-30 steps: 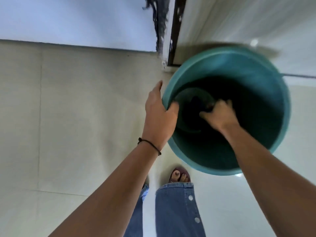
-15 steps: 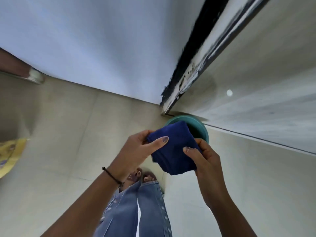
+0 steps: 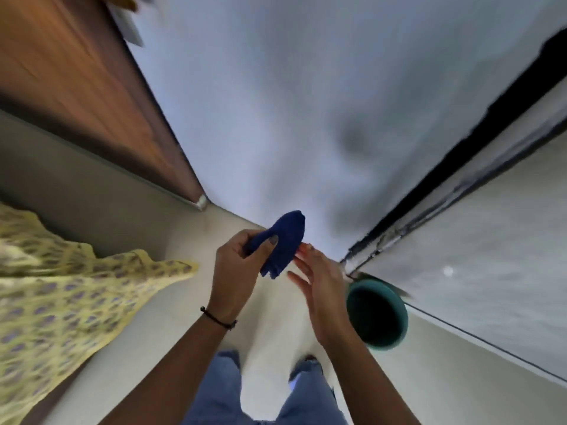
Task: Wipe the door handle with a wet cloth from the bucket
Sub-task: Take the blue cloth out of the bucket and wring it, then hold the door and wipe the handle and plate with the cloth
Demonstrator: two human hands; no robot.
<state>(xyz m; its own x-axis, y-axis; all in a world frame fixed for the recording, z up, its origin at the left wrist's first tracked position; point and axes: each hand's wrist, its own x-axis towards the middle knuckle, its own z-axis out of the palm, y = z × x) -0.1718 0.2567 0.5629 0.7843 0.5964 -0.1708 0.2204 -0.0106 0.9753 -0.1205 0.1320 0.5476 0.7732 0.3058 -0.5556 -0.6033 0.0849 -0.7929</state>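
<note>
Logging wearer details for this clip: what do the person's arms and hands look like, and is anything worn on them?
Both forearms are bare, with no sleeves in view. The left hand has a thin black cord bracelet at the wrist and a dark-painted thumbnail. The right hand shows no rings or bands.

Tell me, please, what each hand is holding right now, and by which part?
The left hand pinches the dark blue cloth near its middle; the right hand is open, fingertips beside it.

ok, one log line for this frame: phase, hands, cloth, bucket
phase: cloth out of bucket | left hand: gripping blue cloth | right hand: open, fingertips at cloth | bucket: on floor, right | door handle: not visible
</note>
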